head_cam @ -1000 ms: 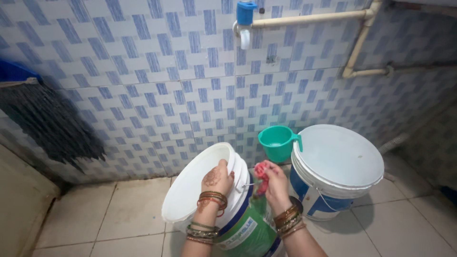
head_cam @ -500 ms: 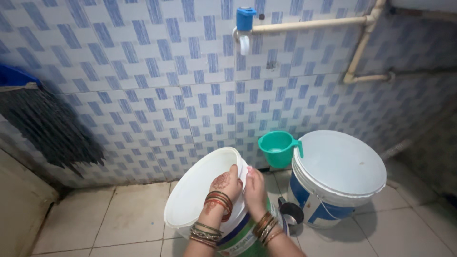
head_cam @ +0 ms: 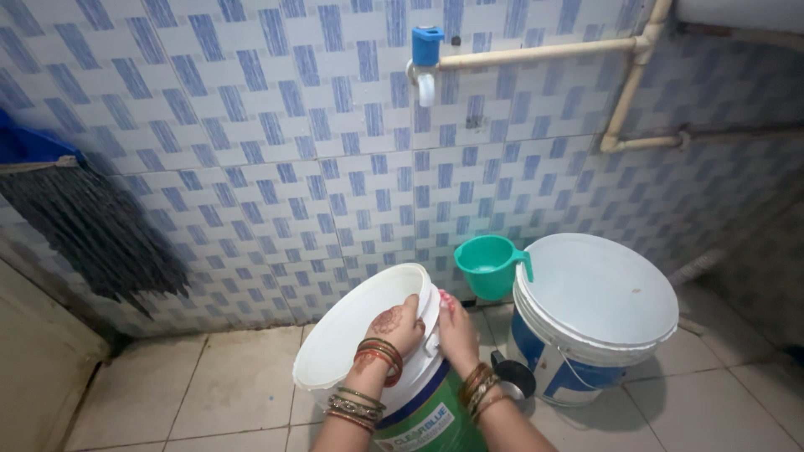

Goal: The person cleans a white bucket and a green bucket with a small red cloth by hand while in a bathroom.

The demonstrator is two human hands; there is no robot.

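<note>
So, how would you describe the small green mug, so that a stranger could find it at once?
Look at the tiled wall under the blue tap. On the floor stands a big white bucket with a closed lid. The green mug sits at its left edge, the only green, open, handled vessel there.

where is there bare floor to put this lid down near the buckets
Bare floor tiles lie left of the tilted bucket, between it and the mop. More open tile sits right of the lidded bucket. Between the two buckets it is crowded: a dark cup and the green mug.
</note>
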